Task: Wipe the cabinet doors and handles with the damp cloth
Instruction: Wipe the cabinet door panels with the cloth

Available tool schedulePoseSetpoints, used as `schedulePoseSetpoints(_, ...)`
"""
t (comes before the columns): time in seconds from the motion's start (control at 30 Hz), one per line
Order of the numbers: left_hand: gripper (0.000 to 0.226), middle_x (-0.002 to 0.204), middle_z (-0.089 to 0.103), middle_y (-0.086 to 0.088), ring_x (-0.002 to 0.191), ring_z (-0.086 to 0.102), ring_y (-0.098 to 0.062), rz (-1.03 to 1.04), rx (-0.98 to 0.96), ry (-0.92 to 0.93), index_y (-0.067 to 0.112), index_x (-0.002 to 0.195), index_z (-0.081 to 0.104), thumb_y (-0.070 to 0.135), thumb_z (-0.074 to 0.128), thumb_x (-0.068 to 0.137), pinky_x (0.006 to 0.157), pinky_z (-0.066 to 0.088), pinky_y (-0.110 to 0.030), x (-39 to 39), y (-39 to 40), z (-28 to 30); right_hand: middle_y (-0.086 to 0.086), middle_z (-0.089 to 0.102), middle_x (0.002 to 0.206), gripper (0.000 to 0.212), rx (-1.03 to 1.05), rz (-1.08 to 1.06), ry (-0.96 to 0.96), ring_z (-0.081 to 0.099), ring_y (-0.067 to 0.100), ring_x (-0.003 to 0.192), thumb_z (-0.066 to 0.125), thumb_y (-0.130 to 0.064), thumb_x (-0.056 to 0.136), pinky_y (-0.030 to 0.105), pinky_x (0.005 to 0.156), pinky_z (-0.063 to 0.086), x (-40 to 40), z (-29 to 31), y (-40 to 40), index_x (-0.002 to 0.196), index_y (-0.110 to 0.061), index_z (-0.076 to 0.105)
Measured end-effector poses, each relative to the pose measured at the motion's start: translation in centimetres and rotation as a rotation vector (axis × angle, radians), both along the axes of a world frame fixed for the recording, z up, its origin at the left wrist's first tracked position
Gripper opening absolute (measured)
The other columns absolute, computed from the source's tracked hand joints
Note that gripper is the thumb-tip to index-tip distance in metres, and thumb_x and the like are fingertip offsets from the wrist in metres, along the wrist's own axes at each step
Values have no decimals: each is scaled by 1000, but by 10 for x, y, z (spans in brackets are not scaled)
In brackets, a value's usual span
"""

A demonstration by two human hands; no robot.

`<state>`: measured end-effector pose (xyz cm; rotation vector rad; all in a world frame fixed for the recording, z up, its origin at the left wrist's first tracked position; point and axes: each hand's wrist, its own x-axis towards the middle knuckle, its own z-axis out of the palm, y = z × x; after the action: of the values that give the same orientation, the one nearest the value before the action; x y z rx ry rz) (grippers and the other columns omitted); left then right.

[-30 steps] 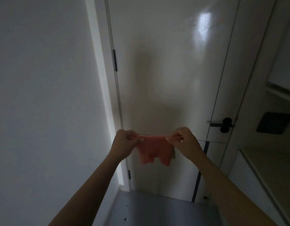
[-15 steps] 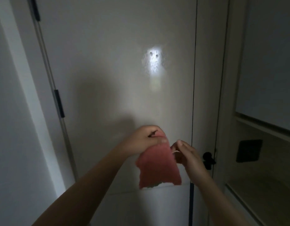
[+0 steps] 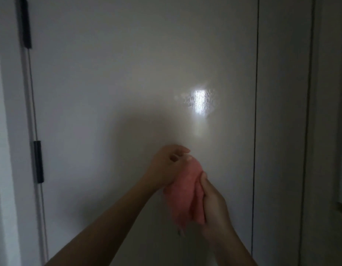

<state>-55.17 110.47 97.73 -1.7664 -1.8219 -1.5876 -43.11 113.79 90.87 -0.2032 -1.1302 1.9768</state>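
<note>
A pink-red cloth [image 3: 182, 196] hangs bunched between both hands in front of a tall glossy white door [image 3: 127, 93]. My left hand [image 3: 167, 166] grips the cloth's top edge from the left. My right hand [image 3: 212, 204] holds the cloth's right side, fingers curled around its folds. Both hands are a little short of the door's surface; whether the cloth touches it I cannot tell. No handle is in view.
Two black hinges [image 3: 38, 162] sit on the door's left edge beside a white frame [image 3: 10, 131]. A dark vertical gap [image 3: 255, 112] separates the door from a narrow white panel [image 3: 281, 131] on the right. A bright light reflection [image 3: 200, 101] shows on the door.
The view has moved closer and higher on the door, and the handle has left the view. The cloth went from stretched flat between the hands to gathered, with the hands close together.
</note>
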Motion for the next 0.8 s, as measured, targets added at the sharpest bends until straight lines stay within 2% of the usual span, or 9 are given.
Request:
schedulePoseSetpoints(0.13,25,82,51,23,71,54,11,81,187,91,14,97,69,33,57,87,64,40,-2,-18,8,40,11,71,105,45,39,-95,118,69,24,94,52,-41,89,42,87,54,-17,51,30,122,-12,61)
schedulePoseSetpoints(0.23,32,83,57,13,77,51,7,174,328,171,13,95,71,34,49,83,71,40,-10,-34,4,75,6,70,96,40,275,-258,195,66,20,82,48,-46,94,35,78,52,-30,104,37,124,-22,59)
schedulePoseSetpoints(0.3,25,91,65,0,87,55,-6,261,356,184,14,94,71,28,52,86,79,43,-21,-51,2,97,16,64,106,59,548,-418,207,59,26,91,44,-61,86,43,87,44,-40,139,39,138,-33,47)
schedulePoseSetpoints(0.4,28,92,67,-7,90,61,-22,373,333,151,19,88,71,34,49,79,85,48,-32,-80,-3,128,-14,46,135,42,911,-759,114,42,12,126,26,-52,97,31,106,31,-64,189,38,139,-57,29)
schedulePoseSetpoints(0.47,38,101,63,-7,99,57,-26,475,296,167,20,95,69,38,42,75,91,44,-36,-94,-8,142,-10,25,154,46,1116,-944,-137,21,14,142,22,-38,103,31,113,19,-84,216,44,148,-41,21)
schedulePoseSetpoints(0.53,31,114,53,-7,113,46,-27,572,286,187,19,107,65,31,47,84,97,31,-33,-110,-10,152,1,10,160,49,1294,-1130,-555,8,23,145,15,-38,103,42,114,11,-103,232,48,152,-30,15)
schedulePoseSetpoints(0.6,32,117,47,-7,116,40,-26,604,325,209,18,109,62,28,45,85,98,25,-32,-122,-13,156,9,15,158,52,1469,-1363,-807,15,31,141,13,-41,101,43,109,9,-109,233,58,151,-28,20)
schedulePoseSetpoints(0.7,42,114,47,-8,112,42,-26,593,458,315,13,106,63,28,40,74,95,24,-32,-150,-19,167,17,48,139,57,1632,-1664,-697,43,36,126,29,-43,92,41,106,14,-114,235,77,141,-19,45)
schedulePoseSetpoints(0.8,41,115,49,-11,113,43,-28,621,534,409,10,109,62,26,43,76,98,24,-36,-171,-28,181,17,35,150,61,1742,-1640,-680,27,35,141,29,-42,95,43,117,9,-120,244,94,146,-9,35)
